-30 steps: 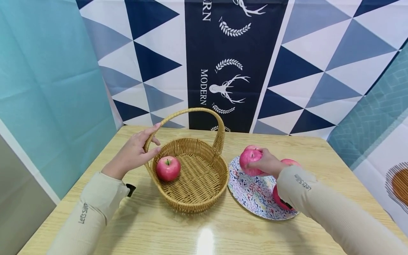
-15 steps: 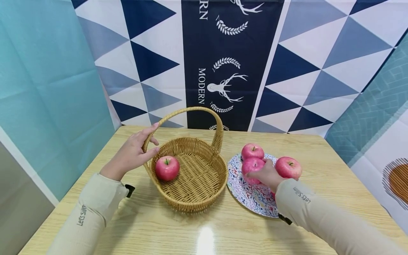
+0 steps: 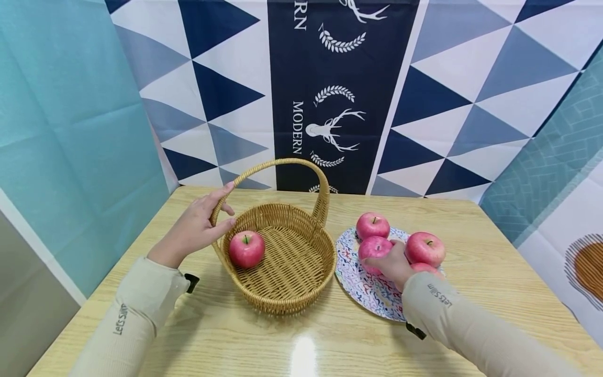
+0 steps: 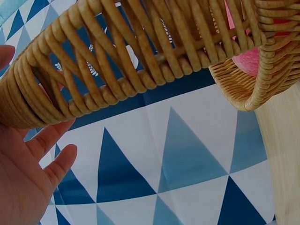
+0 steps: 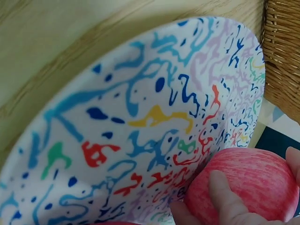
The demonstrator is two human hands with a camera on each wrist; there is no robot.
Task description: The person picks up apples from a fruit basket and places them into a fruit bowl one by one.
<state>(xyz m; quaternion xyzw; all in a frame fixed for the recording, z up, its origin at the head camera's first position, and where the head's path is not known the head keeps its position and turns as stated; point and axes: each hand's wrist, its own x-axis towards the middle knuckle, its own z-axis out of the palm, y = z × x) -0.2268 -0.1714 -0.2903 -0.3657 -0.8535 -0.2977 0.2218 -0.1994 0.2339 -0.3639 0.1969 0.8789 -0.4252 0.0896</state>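
Note:
My left hand (image 3: 190, 228) holds the left side of the arched handle (image 3: 292, 161) of a round wicker basket (image 3: 282, 303). Inside the basket, against its left wall, lies one red apple (image 3: 247, 250). My right hand (image 3: 398, 264) grips a pinkish-red apple (image 3: 374, 248) close over a round plate (image 3: 365, 290) patterned with coloured squiggles. In the right wrist view, fingers (image 5: 224, 199) press on that apple's side right by the plate's surface. Other apples on the plate are one at the back (image 3: 372, 225), one at the right (image 3: 425, 248) and another (image 3: 426, 269) mostly hidden by my right arm.
Basket and plate stand side by side on a light wooden table (image 3: 245, 340), the plate's left edge near the basket. Behind the table hangs a cloth (image 3: 330, 73) with triangles and deer heads. A teal cloth (image 3: 80, 131) covers the left side.
My right hand has brought the apple down and slightly toward me over the plate, so the back apple shows more. The left hand keeps its place on the handle. The head view has shifted slightly.

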